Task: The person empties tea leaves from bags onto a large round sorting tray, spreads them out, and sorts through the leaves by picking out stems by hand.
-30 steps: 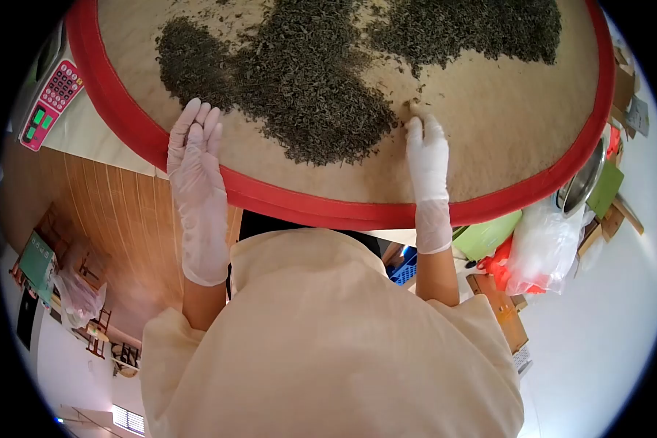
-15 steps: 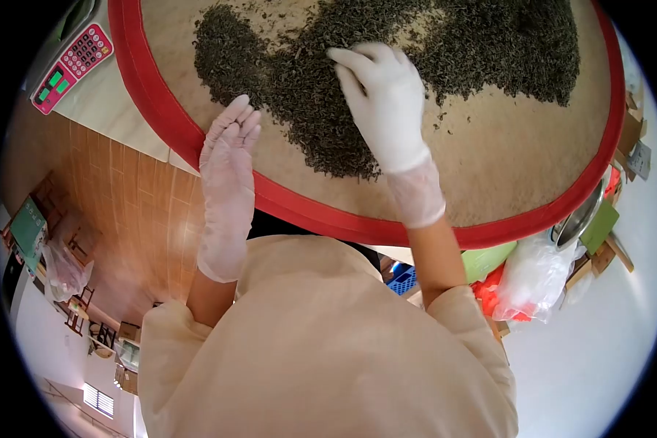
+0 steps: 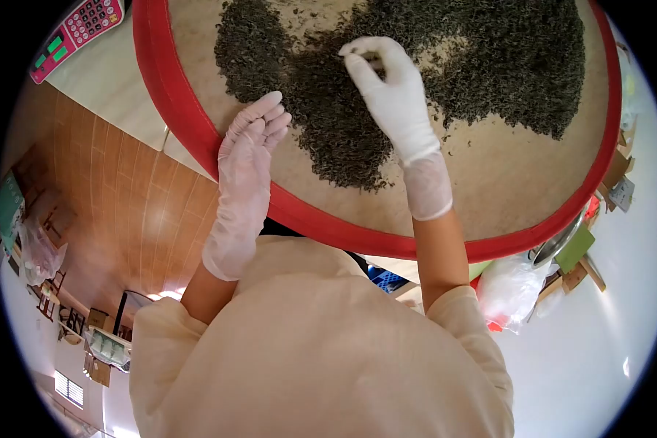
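Dark, twisted dried leaves that look like loose tea [image 3: 343,124] lie in a broad heap on a round, pale tray with a red cloth rim [image 3: 328,223]. Over the heap, my right hand [image 3: 394,91], in a white glove, has thumb and forefinger pinched together. Whatever small bit may be between those fingertips is too small to make out. My left hand [image 3: 254,142], in a thin whitish glove, hovers at the near left rim, palm turned inward. Its fingers are loosely bent and apart from the thumb; nothing shows in it, though part of the palm is hidden.
A pink scale with a keypad [image 3: 77,36] stands on the pale table [image 3: 117,95] to the left of the tray. Plastic bags [image 3: 515,288], a metal bowl [image 3: 558,244] and a green board [image 3: 575,248] are at the lower right. Wooden flooring [image 3: 124,197] shows at left.
The view has shifted, so the tray sits slightly right and lower. My right thumb and forefinger have come together into a pinch. My left hand has moved a little right, its fingers slightly more bent.
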Available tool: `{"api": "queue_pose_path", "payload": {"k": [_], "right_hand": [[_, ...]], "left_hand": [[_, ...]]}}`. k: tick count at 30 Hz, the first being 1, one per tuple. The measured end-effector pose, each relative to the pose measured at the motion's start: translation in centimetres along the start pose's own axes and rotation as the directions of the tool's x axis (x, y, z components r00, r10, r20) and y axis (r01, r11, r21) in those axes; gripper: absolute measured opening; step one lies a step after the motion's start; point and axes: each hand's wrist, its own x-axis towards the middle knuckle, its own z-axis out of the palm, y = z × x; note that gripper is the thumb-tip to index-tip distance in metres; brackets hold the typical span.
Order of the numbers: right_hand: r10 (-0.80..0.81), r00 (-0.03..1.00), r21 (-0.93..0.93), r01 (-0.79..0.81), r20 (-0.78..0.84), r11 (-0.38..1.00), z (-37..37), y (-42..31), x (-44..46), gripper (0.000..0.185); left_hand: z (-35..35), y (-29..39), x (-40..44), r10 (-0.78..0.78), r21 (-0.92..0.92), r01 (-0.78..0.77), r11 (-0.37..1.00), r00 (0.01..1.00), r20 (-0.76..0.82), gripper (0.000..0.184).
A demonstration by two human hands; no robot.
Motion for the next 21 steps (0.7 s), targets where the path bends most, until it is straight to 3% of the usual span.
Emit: {"api": "queue_pose_path", "payload": {"k": [1,3,5,7,8,10,11,13,14,15,16,18,19,21], "right_hand": [[0.147,0.989,0.229,-0.150,0.029,0.962,-0.4,-0.4,-0.7,0.012],[0.274,0.949,0.439,-0.316,0.159,0.841,-1.7,-1.8,-1.5,0.012],[0.343,0.897,0.409,-0.434,0.278,0.803,-2.2,-3.0,-2.5,0.012],[0.306,0.904,0.438,-0.414,0.298,0.798,-1.3,-3.4,-4.0,0.014],[0.249,0.931,0.370,-0.338,0.268,0.865,-0.4,-3.6,-4.9,0.015],[0.184,0.957,0.135,-0.218,0.225,0.967,-0.2,-5.1,-5.7,0.016],[0.186,0.957,0.137,-0.219,0.221,0.966,-0.2,-4.8,-5.7,0.016],[0.080,0.987,0.071,-0.071,-0.138,0.995,-0.5,-3.7,-5.0,0.015],[0.105,0.976,0.012,-0.105,-0.192,0.994,-1.4,-3.1,-4.0,0.014],[0.012,0.965,-0.092,-0.038,-0.263,0.995,-2.3,-2.0,-2.6,0.015],[-0.226,0.924,-0.308,0.128,-0.307,0.943,-3.3,-0.8,-0.9,0.017],[-0.299,0.916,-0.573,0.097,-0.268,0.813,-4.5,1.5,2.5,0.030],[-0.281,0.943,-0.658,0.100,-0.175,0.747,-5.0,1.6,4.1,0.056],[-0.369,0.919,-0.744,0.150,-0.137,0.651,-3.6,3.2,6.4,0.053]], "left_hand": [[0.1,0.0,0.1,0.004,0.018,-0.004,1.000,1.000,0.014,0.032],[0.5,0.0,0.4,0.005,0.023,-0.007,1.000,0.998,0.063,0.036],[0.9,-0.2,0.7,0.010,0.033,-0.014,0.999,0.994,0.112,0.039],[1.0,-0.5,1.2,0.045,-0.059,-0.029,0.998,0.953,0.299,0.051],[1.2,-0.5,1.5,0.045,-0.055,-0.030,0.998,0.953,0.300,0.051],[1.7,-0.5,2.0,-0.189,-0.135,0.227,0.965,0.950,0.251,0.061],[2.0,-0.4,1.9,-0.191,-0.131,0.229,0.965,0.948,0.253,0.061],[2.6,0.0,1.8,-0.214,-0.184,0.265,0.947,0.943,0.255,0.062],[2.7,0.0,1.8,-0.214,-0.183,0.265,0.947,0.943,0.255,0.062],[2.7,0.1,1.8,-0.211,-0.175,0.257,0.950,0.946,0.245,0.061],[2.7,0.1,1.8,-0.208,-0.167,0.250,0.954,0.949,0.235,0.061],[2.7,0.3,1.7,-0.205,-0.178,0.246,0.953,0.954,0.220,0.057],[2.8,0.3,1.6,-0.200,-0.191,0.239,0.952,0.958,0.204,0.053],[2.1,0.2,1.7,-0.221,-0.181,0.245,0.952,0.965,0.142,0.049]]}}
